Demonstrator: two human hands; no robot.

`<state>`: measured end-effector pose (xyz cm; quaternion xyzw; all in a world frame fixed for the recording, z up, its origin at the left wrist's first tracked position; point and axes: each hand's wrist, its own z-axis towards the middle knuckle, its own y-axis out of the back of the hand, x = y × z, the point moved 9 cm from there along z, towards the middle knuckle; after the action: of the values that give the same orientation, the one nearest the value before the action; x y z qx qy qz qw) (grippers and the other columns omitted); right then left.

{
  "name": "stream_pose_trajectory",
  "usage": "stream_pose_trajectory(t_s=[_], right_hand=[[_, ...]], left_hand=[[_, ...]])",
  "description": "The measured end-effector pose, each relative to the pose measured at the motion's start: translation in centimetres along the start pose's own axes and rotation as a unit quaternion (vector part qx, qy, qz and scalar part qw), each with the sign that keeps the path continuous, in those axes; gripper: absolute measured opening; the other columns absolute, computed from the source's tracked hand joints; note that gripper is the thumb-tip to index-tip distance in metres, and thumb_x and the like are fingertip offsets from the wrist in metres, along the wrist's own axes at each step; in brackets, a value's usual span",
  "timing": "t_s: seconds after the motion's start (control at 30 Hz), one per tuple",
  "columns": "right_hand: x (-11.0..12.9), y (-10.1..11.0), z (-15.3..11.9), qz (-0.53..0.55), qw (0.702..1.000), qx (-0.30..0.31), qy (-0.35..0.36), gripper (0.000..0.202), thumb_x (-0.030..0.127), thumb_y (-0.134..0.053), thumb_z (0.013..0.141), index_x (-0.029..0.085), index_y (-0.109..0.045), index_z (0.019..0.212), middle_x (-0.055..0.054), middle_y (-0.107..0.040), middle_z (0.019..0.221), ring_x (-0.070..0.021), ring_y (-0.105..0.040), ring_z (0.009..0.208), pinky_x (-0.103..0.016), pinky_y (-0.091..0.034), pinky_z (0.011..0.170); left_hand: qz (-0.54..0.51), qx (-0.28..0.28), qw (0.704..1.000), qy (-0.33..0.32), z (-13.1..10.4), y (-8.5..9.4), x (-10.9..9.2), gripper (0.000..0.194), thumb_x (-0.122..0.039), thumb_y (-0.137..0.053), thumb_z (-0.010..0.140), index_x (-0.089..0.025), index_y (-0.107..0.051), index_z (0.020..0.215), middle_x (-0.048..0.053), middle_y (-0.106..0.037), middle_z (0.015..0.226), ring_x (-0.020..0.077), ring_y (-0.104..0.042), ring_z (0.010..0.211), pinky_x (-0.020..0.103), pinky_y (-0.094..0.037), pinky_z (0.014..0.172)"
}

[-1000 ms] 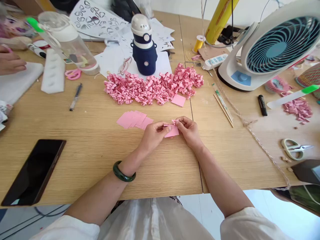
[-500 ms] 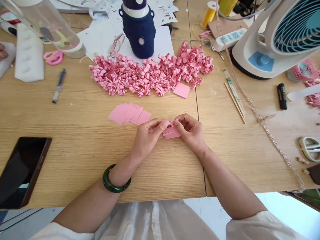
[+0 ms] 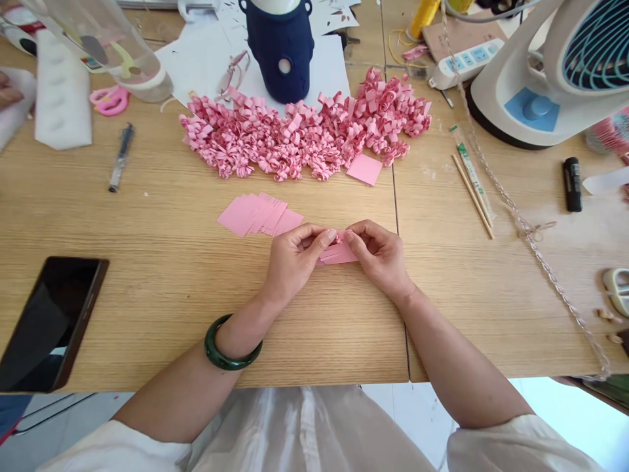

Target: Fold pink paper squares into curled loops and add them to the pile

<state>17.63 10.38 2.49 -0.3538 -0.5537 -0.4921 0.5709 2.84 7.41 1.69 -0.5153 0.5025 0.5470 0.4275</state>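
Both hands meet over the table in the head view. My left hand (image 3: 298,260) is closed, thumb against fingers, on one end of a slit pink paper piece (image 3: 339,253). The other end is pinched by my right hand (image 3: 379,254). A small curled bit of the paper shows between the fingertips. To the left of my hands, several flat pink paper squares (image 3: 240,215) lie fanned out, some with cut slits. Beyond them stretches a long heap of curled pink paper flowers (image 3: 295,141), with a single pink square (image 3: 364,170) at its front right edge.
A phone (image 3: 49,321) lies at left, near a pen (image 3: 120,157) and pink scissors (image 3: 109,100). Behind the heap stands a blue bottle (image 3: 281,52). At right are a fan (image 3: 540,98), wooden sticks (image 3: 472,196), a marker (image 3: 572,184) and a twisted cord (image 3: 550,275). Another person's hand (image 3: 8,92) shows far left.
The view has shifted slightly, so table items appear a little higher and further right. My hands keep hold of the paper, with only small finger movement.
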Motion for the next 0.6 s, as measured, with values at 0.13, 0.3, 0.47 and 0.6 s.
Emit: stream_pose_trajectory(t_s=[0.13, 0.3, 0.47, 0.6], right_hand=[[0.32, -0.06, -0.02, 0.005, 1.000, 0.003, 0.014, 0.017, 0.031, -0.065, 0.091, 0.019, -0.067, 0.080, -0.001, -0.071, 0.076, -0.0104, -0.064, 0.067, -0.022, -0.050, 0.059], [0.21, -0.01, -0.04, -0.009, 1.000, 0.003, 0.006, 0.022, 0.036, -0.064, 0.092, 0.019, -0.066, 0.079, -0.001, -0.069, 0.075, -0.0106, -0.062, 0.065, -0.022, -0.049, 0.056], [0.33, 0.30, 0.03, -0.014, 1.000, -0.009, -0.003, 0.024, 0.038, -0.063, 0.091, 0.018, -0.065, 0.078, -0.001, -0.068, 0.074, -0.0110, -0.061, 0.066, -0.024, -0.050, 0.059], [-0.07, 0.36, 0.05, -0.006, 0.999, -0.014, -0.029, 0.027, 0.044, -0.067, 0.089, 0.019, -0.065, 0.078, -0.001, -0.067, 0.076, -0.0120, -0.060, 0.068, -0.025, -0.050, 0.060]], left_hand=[[-0.007, -0.003, 1.000, -0.004, 0.12, 0.07, -0.08, 0.021, -0.039, -0.074, 0.085, -0.019, -0.077, 0.083, 0.003, -0.078, 0.084, 0.0162, -0.072, 0.080, 0.026, -0.056, 0.077], [-0.022, 0.006, 1.000, 0.006, 0.10, -0.04, 0.19, 0.023, -0.042, -0.072, 0.086, -0.020, -0.078, 0.084, 0.003, -0.079, 0.086, 0.0173, -0.072, 0.083, 0.027, -0.056, 0.080], [-0.056, 0.019, 0.998, 0.009, -0.12, -0.29, 0.10, 0.026, -0.042, -0.066, 0.091, -0.020, -0.080, 0.088, 0.003, -0.079, 0.092, 0.0189, -0.073, 0.091, 0.029, -0.056, 0.087], [-0.050, 0.019, 0.999, 0.003, -0.16, -0.27, 0.08, 0.022, -0.041, -0.073, 0.086, -0.021, -0.080, 0.091, 0.003, -0.079, 0.094, 0.0187, -0.072, 0.091, 0.029, -0.057, 0.086]])
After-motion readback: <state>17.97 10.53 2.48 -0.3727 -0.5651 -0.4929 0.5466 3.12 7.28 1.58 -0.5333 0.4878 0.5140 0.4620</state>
